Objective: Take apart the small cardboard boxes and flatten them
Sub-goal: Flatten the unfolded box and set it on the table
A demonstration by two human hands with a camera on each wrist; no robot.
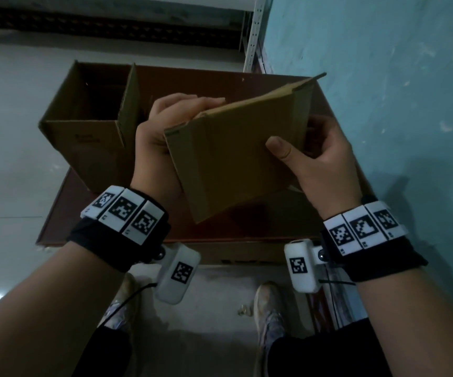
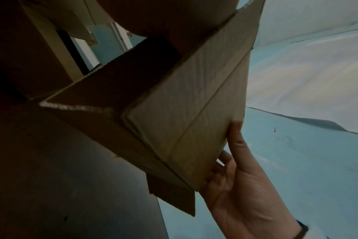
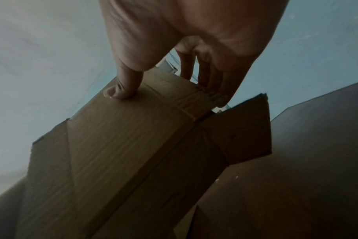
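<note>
Two hands on one box (image 1: 236, 156), held above brown table (image 1: 56, 213). I see left hand (image 1: 162, 131) curled over box's upper left edge; right hand (image 1: 318, 156) pinches right side, thumb on top face, fingers behind. Box tilted, long axis running near-left to far-right, loose flap pointing far right. Bigger open carton (image 1: 84, 126) stands on table, left.

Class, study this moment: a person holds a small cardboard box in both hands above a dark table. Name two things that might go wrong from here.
1. The small box is held in the air with only the right hand thumb on its near face; that grip may slip as it collapses.
2. The left hand fingers sit at the folding edge and might get pinched.
</note>
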